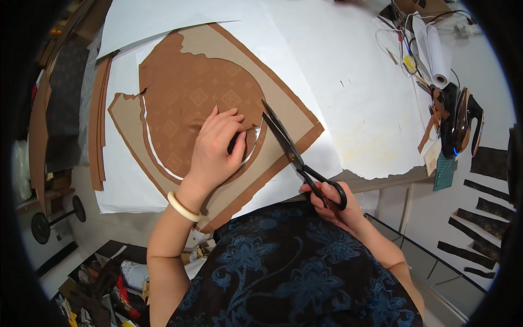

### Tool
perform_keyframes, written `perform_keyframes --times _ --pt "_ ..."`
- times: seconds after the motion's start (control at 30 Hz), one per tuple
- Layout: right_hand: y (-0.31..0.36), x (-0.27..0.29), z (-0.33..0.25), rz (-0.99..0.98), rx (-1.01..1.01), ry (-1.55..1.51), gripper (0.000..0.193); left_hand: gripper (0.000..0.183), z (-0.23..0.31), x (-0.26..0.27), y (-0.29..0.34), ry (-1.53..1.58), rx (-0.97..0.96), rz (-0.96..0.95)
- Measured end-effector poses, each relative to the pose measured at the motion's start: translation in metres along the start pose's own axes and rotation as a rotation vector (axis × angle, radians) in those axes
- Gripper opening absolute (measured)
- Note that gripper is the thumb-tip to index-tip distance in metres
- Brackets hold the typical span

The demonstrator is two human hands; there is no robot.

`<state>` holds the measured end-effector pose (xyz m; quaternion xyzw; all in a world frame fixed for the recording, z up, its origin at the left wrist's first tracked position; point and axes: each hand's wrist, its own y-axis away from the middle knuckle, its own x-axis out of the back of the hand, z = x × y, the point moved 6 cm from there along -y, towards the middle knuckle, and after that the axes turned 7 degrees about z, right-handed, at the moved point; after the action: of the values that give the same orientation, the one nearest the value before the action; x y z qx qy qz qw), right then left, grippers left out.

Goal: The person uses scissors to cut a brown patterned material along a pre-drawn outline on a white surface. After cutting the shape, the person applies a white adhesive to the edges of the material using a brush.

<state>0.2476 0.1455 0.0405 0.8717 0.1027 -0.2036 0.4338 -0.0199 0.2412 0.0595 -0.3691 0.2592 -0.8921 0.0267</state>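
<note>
Brown patterned fabric point(180, 92) with a rounded outline lies over a larger beige piece with brown borders point(297, 128) on the table. A narrow white gap follows part of its curved lower edge. My left hand point(218, 144) rests on the fabric near its right edge, thumb and fingers curled together; a dark patch shows between them, but I cannot make it out. My right hand point(335, 204) grips the black handles of a pair of scissors point(291, 155). The slightly parted blades point up and left, with their tips at the fabric's right edge.
White paper point(305, 32) covers the worktable. Brown strips point(101, 125) hang along the left edge. At the right lie an iron point(463, 122), a white roll point(436, 60), tangled cables and a green mat point(445, 173). Scraps fill a bin point(109, 283) at lower left.
</note>
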Motion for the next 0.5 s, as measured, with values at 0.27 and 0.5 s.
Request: perform_keyframes --times 0.27,0.5 --pt "-0.008 -0.025 0.022 -0.036 0.01 -0.121 0.057 0.009 0.004 -0.003 -0.001 -0.026 -0.043 -0.046" --pt "-0.015 -0.05 0.045 -0.078 0.09 -0.247 0.055 0.01 0.004 -0.004 -0.001 -0.025 -0.038 -0.066"
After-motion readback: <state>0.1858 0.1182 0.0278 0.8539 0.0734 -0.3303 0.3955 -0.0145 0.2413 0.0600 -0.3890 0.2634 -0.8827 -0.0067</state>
